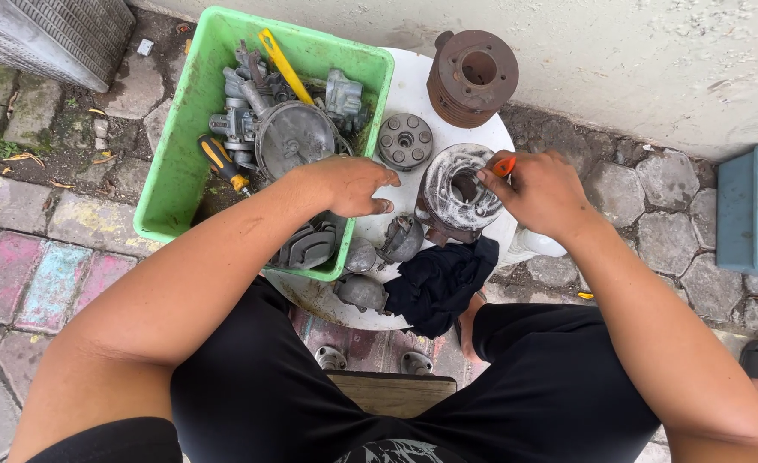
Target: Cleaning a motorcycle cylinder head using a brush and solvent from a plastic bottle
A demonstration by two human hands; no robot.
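My left hand [349, 184] rests half-curled and empty at the green crate [166, 184] rim. My right hand [540, 190] pinches an orange-handled tool [502, 165] against the finned cylinder [458, 195] on the white table [413, 86]; it looks heavy, rigid, greasy, best gripped around its fins.

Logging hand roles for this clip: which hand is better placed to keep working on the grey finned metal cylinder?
Right. The right hand already holds an orange-handled tool at the grey finned metal cylinder; the left hand is beside it.
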